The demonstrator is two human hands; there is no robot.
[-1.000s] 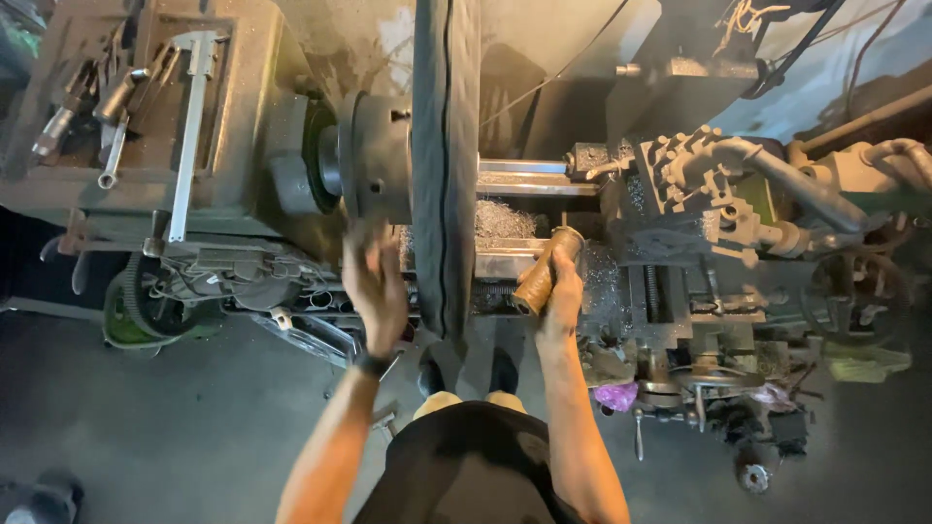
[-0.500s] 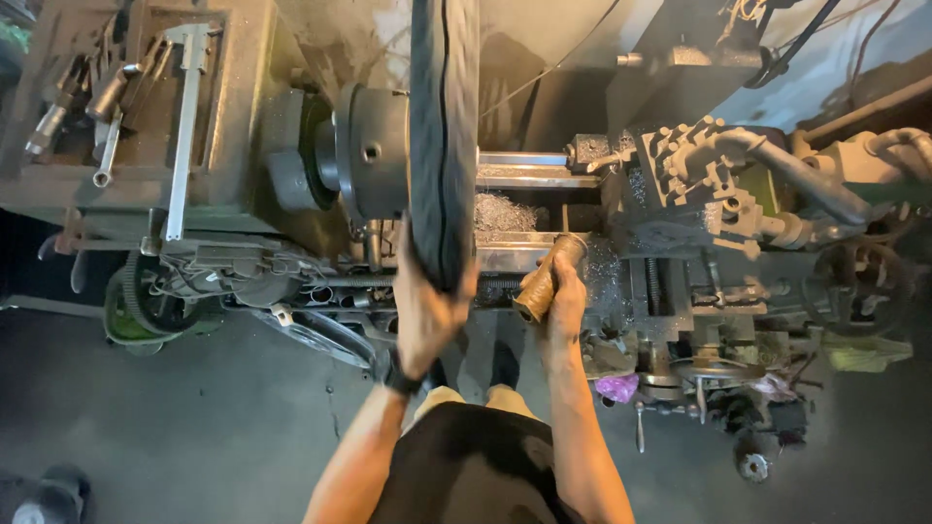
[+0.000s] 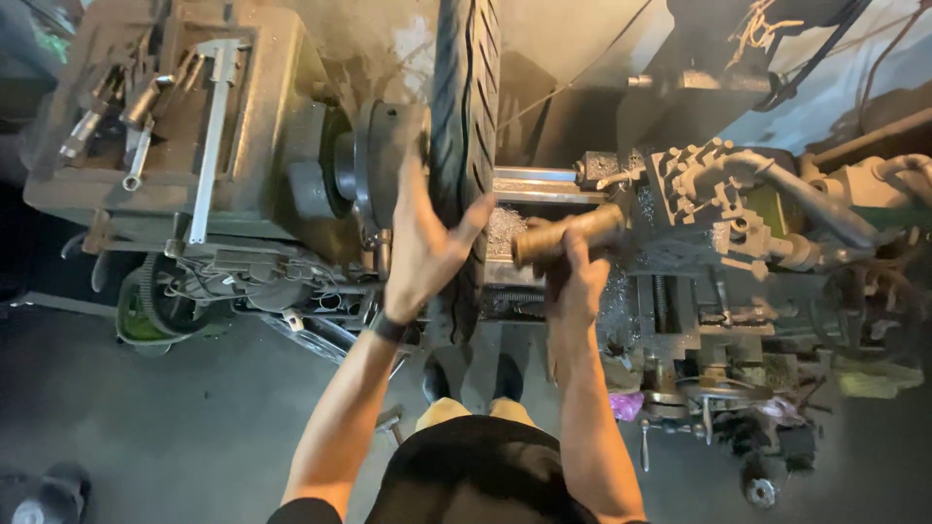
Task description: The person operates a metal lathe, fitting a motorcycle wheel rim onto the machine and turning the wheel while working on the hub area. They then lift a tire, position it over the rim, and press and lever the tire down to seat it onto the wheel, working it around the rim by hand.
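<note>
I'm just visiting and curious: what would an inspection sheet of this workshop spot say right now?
Surface: lathe, grimy, with metal shavings on its bed.
Job's things: tyre mounted upright on the lathe; brown cylindrical tool pointing toward it.
Clutter: wrenches and a long caliper lying on the lathe top.
Hands: left hand open, palm against the tyre; right hand closed around the tool.
Cables: wires hang behind the machine; a dark hose at upper right.
Surroundings: dark concrete floor; the person's shoes by the lathe base; another shoe at lower left.
</note>
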